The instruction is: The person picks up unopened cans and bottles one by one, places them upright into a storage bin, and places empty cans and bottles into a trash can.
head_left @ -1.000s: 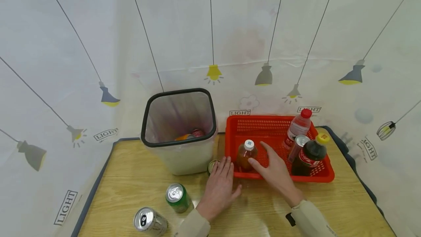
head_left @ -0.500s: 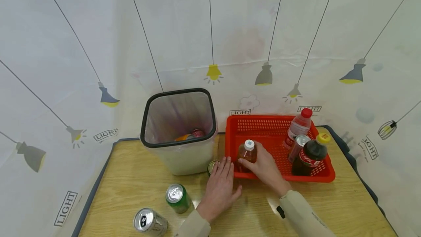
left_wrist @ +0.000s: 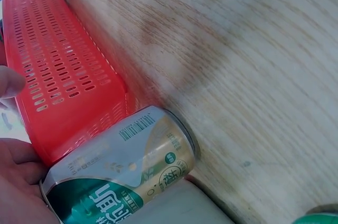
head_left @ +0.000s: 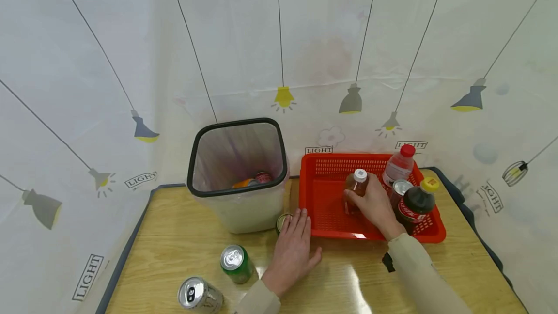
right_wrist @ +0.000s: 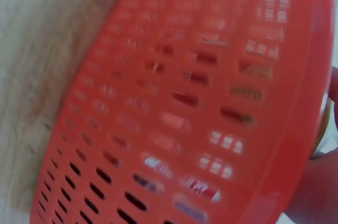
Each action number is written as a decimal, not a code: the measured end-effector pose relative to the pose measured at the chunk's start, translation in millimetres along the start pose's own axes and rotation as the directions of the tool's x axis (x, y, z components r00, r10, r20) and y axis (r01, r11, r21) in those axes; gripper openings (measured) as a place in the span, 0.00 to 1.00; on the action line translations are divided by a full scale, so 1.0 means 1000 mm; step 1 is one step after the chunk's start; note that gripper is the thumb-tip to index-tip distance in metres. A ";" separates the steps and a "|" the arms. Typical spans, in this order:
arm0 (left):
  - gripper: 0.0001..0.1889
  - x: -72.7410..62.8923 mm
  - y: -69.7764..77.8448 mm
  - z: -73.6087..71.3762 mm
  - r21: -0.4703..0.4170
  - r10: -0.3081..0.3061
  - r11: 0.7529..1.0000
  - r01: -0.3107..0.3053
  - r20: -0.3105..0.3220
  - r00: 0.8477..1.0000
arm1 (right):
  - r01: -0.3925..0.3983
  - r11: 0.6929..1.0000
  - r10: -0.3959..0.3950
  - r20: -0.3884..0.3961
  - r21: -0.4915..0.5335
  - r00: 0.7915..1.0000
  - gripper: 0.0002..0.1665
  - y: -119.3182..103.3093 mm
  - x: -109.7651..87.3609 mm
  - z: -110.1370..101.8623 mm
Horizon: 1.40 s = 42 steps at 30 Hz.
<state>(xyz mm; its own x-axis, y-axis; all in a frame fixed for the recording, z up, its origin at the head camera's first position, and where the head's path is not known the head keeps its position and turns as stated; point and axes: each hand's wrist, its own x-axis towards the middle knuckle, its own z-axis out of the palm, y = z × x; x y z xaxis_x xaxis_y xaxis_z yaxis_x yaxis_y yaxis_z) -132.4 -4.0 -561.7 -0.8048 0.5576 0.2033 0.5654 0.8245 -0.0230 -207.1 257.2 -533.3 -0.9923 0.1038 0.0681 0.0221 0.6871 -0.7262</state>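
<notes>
In the head view my right hand (head_left: 377, 205) grips a small bottle of brown drink (head_left: 358, 185) with a white cap, upright over the red basket (head_left: 370, 157). Thumb and fingers wrap it from the right. My left hand (head_left: 293, 246) lies with straight fingers at the basket's near left corner, fingertips over a drink can (head_left: 281, 223). That can (left_wrist: 127, 166), green, gold and silver in the left wrist view, stands between the basket and the bin, by the hand. Through the basket wall (right_wrist: 174, 102), the right wrist view shows part of the hand (right_wrist: 311, 187).
A red-capped bottle (head_left: 398, 164), a small can (head_left: 400, 190) and a yellow-capped cola bottle (head_left: 416, 205) stand at the basket's right. Left of it is a lined bin (head_left: 248, 207) with several discarded items inside. A green can (head_left: 236, 263) and a silver can (head_left: 199, 294) stand at the front left.
My right hand has closed round the white-capped bottle and carried it rightward, from the basket's left corner toward the other drinks. My left hand has stayed in place.
</notes>
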 end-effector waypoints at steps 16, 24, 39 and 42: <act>0.41 0.000 0.000 -0.001 -0.024 0.007 1.000 -0.007 0.013 1.000 | -0.122 0.990 0.128 -0.096 0.069 0.987 0.33 0.009 0.040 -0.012; 0.41 0.000 -0.001 -0.003 -0.009 0.003 1.000 -0.003 0.011 1.000 | -0.108 0.993 0.113 -0.094 0.049 0.989 0.49 0.001 0.027 -0.013; 0.38 0.000 -0.003 0.000 0.001 0.036 0.999 -0.036 -0.008 0.999 | 0.165 0.972 -0.184 -0.101 -0.168 0.978 0.36 -0.004 -0.092 -0.018; 0.34 -0.003 -0.006 -0.001 -0.051 0.038 0.998 -0.042 -0.075 0.996 | 0.234 0.952 -0.270 -0.179 -0.199 0.946 0.22 0.006 -0.118 -0.025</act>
<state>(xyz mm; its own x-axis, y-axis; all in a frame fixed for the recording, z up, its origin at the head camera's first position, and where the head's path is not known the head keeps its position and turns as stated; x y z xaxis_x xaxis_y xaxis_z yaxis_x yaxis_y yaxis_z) -133.6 -10.8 -561.0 -0.7668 0.5802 0.2746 0.6074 0.7942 0.0182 -87.0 267.0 -528.2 -0.9228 0.0418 0.3831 -0.1865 0.8214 -0.5390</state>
